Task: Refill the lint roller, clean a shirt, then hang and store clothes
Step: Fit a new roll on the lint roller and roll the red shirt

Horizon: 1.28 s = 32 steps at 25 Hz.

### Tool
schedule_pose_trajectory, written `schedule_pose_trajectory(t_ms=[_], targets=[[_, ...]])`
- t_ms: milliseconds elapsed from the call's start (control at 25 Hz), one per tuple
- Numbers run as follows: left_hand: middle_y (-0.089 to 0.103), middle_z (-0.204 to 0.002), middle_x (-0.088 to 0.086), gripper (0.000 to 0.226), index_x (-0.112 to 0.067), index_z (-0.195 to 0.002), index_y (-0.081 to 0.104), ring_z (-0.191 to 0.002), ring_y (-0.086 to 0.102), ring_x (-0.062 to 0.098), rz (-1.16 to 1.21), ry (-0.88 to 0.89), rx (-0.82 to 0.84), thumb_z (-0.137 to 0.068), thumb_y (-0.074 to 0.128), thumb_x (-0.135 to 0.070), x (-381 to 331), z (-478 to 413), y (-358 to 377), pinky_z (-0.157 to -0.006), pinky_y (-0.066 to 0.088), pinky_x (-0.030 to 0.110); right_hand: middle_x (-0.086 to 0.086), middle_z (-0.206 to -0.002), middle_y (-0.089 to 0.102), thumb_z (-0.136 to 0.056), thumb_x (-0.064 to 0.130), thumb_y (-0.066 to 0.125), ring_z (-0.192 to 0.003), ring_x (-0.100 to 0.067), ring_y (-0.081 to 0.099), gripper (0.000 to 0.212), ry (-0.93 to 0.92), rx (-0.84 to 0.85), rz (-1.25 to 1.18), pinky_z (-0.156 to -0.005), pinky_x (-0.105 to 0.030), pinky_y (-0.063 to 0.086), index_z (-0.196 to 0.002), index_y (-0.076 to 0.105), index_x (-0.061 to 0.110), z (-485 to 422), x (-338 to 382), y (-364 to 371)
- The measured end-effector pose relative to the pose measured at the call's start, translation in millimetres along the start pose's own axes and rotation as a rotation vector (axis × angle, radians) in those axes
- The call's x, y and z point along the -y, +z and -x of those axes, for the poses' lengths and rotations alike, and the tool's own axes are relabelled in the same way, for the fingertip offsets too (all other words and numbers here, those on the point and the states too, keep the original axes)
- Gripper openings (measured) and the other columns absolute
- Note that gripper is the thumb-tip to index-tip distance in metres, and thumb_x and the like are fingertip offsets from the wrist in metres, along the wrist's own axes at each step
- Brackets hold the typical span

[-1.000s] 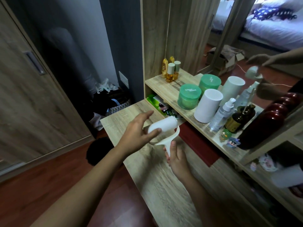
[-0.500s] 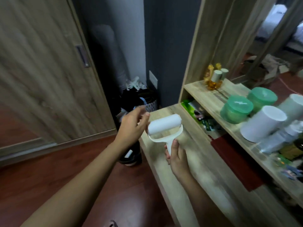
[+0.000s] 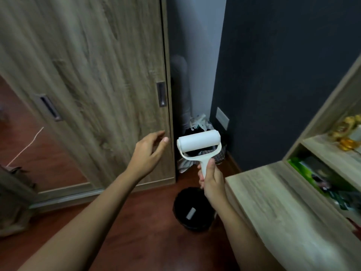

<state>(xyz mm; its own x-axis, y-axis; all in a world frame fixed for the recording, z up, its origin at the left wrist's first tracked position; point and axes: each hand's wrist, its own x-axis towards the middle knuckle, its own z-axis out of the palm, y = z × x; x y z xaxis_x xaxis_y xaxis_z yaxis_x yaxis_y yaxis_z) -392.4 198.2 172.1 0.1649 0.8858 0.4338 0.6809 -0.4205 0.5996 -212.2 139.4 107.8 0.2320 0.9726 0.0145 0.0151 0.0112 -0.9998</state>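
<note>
A white lint roller (image 3: 199, 142) with a full white roll stands upright in mid-air, roll on top. My right hand (image 3: 212, 178) grips its handle from below. My left hand (image 3: 149, 153) is off the roller, to its left, fingers relaxed and spread, close to the lower edge of a wooden wardrobe door (image 3: 97, 75). The door's recessed handle (image 3: 161, 94) is above my left hand. No shirt or hanger is in view.
A black waste bin (image 3: 192, 209) stands on the red-brown floor below my right hand. A basket of dark items (image 3: 201, 153) sits in the corner behind the roller. The wooden desk (image 3: 273, 202) and its shelf of bottles (image 3: 347, 135) are at right.
My view has swung left from the desk toward the wardrobe. My left hand let go of the roll and moved left toward the door. My right hand keeps the roller's handle.
</note>
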Motion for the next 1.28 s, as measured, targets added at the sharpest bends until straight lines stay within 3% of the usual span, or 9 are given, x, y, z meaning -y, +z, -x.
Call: schedule_pose_trajectory(t_ms=[120,280,480,600,720,840,920,1040,1280], targets=[[0.064,-0.119,0.01,0.037,-0.006,-0.124,0.058,-0.107,0.06,0.015,-0.084,-0.017,0.032,-0.094,0.053,-0.027,50,-36,-1,-0.084,0.034,0.01,0.008,-0.042,0.044,-0.086,0.053,0.022,-0.037,-0.001,0.038,0.05,-0.005,0.013,-0.019,-0.039,-0.016,0.03,-0.07,0.054,0.018,-42,0,26],[0.06,-0.12,0.016,0.043,-0.004,-0.129,0.05,-0.115,0.055,0.027,-0.269,0.069,0.235,-0.094,0.052,-0.028,108,-103,28,-0.094,0.038,0.027,0.008,-0.041,0.043,-0.086,0.055,0.022,-0.036,-0.001,0.039,0.053,-0.008,0.011,-0.023,-0.038,-0.015,0.031,-0.072,0.055,0.016,-116,-10,49],[0.051,-0.128,0.02,0.045,-0.002,-0.135,0.041,-0.119,0.046,0.032,-0.518,0.085,0.462,-0.094,0.046,-0.021,153,-224,73,-0.096,0.035,0.031,0.009,-0.045,0.04,-0.087,0.062,0.034,-0.037,-0.001,0.036,0.05,-0.013,0.031,-0.031,-0.041,-0.017,0.031,-0.075,0.053,0.017,-229,-11,65],[0.056,-0.118,0.015,0.034,-0.004,-0.12,0.055,-0.11,0.051,0.03,-0.827,0.303,0.591,-0.09,0.043,-0.017,181,-295,101,-0.086,0.045,0.034,0.011,-0.062,0.056,-0.087,0.041,0.056,-0.054,0.001,0.053,0.017,-0.082,0.017,0.098,-0.053,-0.011,0.041,-0.081,0.055,0.026,-292,-9,70],[0.066,-0.076,0.003,0.032,-0.014,-0.078,0.073,-0.069,0.061,0.02,-1.112,0.624,0.621,-0.075,0.043,-0.021,208,-346,114,-0.051,0.045,0.024,0.0,-0.071,0.059,-0.09,0.024,0.058,-0.064,0.002,0.057,0.012,-0.155,-0.025,0.236,-0.057,-0.01,0.043,-0.08,0.052,0.023,-332,-10,72],[0.069,-0.08,0.001,0.038,-0.018,-0.074,0.076,-0.073,0.061,0.019,-1.311,0.774,0.691,-0.079,0.039,-0.025,246,-375,121,-0.068,0.048,0.03,-0.003,-0.072,0.06,-0.09,0.029,0.054,-0.063,0.0,0.057,0.013,-0.157,-0.055,0.23,-0.056,-0.014,0.045,-0.081,0.053,0.02,-358,-11,77],[0.07,-0.083,0.002,0.04,-0.014,-0.074,0.075,-0.076,0.062,0.021,-1.277,0.861,0.694,-0.082,0.037,-0.022,254,-380,119,-0.08,0.043,0.035,-0.002,-0.074,0.061,-0.09,0.028,0.054,-0.064,0.003,0.058,0.011,-0.146,-0.067,0.213,-0.057,-0.012,0.045,-0.084,0.054,0.019,-369,-13,83],[0.068,-0.082,0.004,0.038,-0.01,-0.072,0.073,-0.072,0.059,0.022,-1.22,0.923,0.681,-0.084,0.038,-0.018,256,-377,117,-0.073,0.032,0.034,0.001,-0.074,0.062,-0.091,0.025,0.055,-0.065,0.002,0.059,0.009,-0.151,-0.053,0.204,-0.058,-0.015,0.047,-0.082,0.053,0.026,-372,-11,94],[0.067,-0.082,0.004,0.037,-0.01,-0.07,0.072,-0.073,0.056,0.023,-1.183,0.895,0.672,-0.084,0.039,-0.018,276,-370,95,-0.068,0.03,0.034,0.006,-0.07,0.06,-0.091,0.017,0.056,-0.063,0.006,0.059,0.016,-0.166,-0.032,0.175,-0.057,-0.007,0.043,-0.079,0.052,0.027,-367,2,118]])
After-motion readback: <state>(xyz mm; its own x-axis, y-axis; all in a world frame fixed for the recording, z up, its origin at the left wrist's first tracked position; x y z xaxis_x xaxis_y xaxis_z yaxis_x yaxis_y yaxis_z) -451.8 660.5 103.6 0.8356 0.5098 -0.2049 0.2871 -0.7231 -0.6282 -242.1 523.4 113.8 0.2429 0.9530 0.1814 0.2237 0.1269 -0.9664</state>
